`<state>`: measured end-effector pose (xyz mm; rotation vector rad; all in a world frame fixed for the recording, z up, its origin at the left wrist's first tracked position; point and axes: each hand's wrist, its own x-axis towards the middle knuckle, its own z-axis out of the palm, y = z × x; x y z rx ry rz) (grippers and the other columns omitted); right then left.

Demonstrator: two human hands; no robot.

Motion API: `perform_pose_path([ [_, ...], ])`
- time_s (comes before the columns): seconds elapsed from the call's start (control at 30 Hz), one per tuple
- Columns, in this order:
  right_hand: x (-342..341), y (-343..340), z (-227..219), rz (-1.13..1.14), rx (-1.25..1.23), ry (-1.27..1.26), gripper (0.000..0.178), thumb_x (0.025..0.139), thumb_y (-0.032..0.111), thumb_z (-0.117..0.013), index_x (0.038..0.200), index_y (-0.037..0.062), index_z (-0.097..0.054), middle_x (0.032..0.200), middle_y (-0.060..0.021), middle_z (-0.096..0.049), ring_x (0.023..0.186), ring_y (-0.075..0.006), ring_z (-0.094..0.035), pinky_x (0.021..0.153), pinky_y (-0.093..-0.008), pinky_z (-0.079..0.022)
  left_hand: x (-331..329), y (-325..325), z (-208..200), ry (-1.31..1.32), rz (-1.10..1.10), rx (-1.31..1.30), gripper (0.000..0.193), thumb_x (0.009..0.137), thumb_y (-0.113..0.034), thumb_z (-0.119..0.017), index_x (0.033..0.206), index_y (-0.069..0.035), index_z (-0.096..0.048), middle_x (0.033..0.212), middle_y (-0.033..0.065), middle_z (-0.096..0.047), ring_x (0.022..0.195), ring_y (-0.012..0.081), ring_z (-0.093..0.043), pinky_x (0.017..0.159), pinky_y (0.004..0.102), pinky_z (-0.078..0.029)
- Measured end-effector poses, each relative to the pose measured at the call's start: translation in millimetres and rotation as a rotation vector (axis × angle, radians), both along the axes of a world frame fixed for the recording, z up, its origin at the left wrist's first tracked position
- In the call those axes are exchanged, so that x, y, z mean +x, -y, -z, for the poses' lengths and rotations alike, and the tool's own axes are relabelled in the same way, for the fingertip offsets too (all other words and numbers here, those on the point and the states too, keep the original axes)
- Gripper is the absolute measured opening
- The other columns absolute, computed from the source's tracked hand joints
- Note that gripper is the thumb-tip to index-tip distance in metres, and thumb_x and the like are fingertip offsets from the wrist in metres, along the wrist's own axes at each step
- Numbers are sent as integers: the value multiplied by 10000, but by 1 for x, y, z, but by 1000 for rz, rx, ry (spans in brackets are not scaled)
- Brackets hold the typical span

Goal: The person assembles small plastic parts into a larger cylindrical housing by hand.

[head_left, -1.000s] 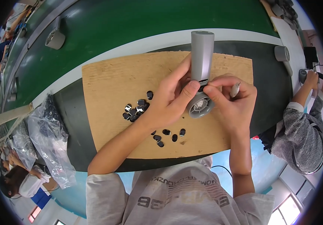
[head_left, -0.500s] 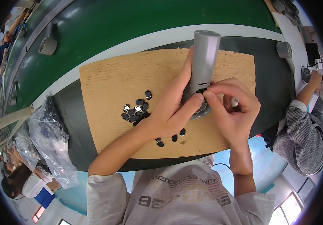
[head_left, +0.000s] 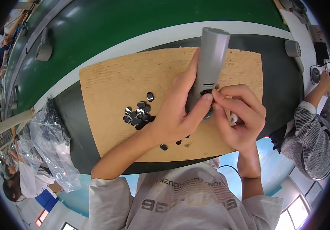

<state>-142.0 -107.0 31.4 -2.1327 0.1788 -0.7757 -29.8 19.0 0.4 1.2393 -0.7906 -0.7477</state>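
My left hand (head_left: 178, 111) is wrapped round a grey hair dryer (head_left: 214, 53), its smooth cylindrical handle pointing away from me and its round end low between my hands. The left thumb presses beside a dark slot (head_left: 207, 91) in the handle. My right hand (head_left: 245, 119) is closed in a pinch at that slot, thumb and forefinger together; whatever is between the tips is too small to make out. A white piece (head_left: 234, 118) shows among the curled right fingers. Left of my hands lies a loose pile of small black caps (head_left: 140, 115), several with white or shiny faces.
Brown cardboard (head_left: 115, 80) covers the dark work mat (head_left: 71, 126). Clear plastic bags (head_left: 52, 145) hang at the left edge. Beyond runs a green conveyor belt (head_left: 134, 23) with another grey dryer (head_left: 43, 51). At right, a person's sleeve (head_left: 310, 142) and another dryer (head_left: 293, 49).
The hair dryer has shifted slightly right and away from me, turning a little so its round end shows less. My right fingers have shifted at the slot, still pinched.
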Motion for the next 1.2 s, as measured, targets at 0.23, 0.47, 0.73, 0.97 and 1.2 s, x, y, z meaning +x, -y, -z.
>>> perform_pose_path([
  [0.23, -5, -3, -17, -25, 80, -193, 288, 765, -67, -679, 1048, -56, -730, 931, -100, -619, 642, -127, -554, 512, -227, -394, 0, 2, 2, -38, -7, -68, 634, 964, 21, -447, 1549, 47, -205, 1117, 123, -586, 983, 163, -569, 893, 302, -471],
  [0.47, -8, 31, -36, -167, 188, -251, 243, 947, 159, -554, 954, -56, -667, 795, -83, -574, 618, -129, -492, 537, -255, -363, 1, 0, 6, 54, 2, -111, 713, 907, 21, -502, 1558, 48, -212, 1155, 128, -593, 930, 163, -606, 841, 297, -505],
  [0.73, 7, 36, -41, -344, 36, -580, 207, 983, 203, -587, 898, 20, -630, 674, -155, -601, 605, -390, -580, 538, -436, -435, 0, -6, 6, 198, 27, -33, 770, 838, 0, -564, 1538, 62, -250, 1269, 190, -561, 1121, 329, -558, 1014, 408, -417],
  [0.97, 15, 40, -45, -422, -74, -688, 245, 958, 214, -616, 841, -2, -626, 670, -177, -589, 599, -401, -579, 544, -414, -453, 4, -4, 10, 252, 29, -84, 779, 826, -22, -573, 1533, 66, -259, 1303, 208, -538, 1081, 363, -549, 1005, 430, -400],
  [1.2, 18, 47, -45, -487, -123, -729, 238, 966, 243, -610, 845, 46, -670, 641, -151, -598, 584, -394, -564, 541, -450, -429, 5, -1, 17, 358, 50, -145, 791, 802, -25, -589, 1518, 83, -271, 1380, 211, -515, 1082, 350, -552, 978, 432, -405],
])
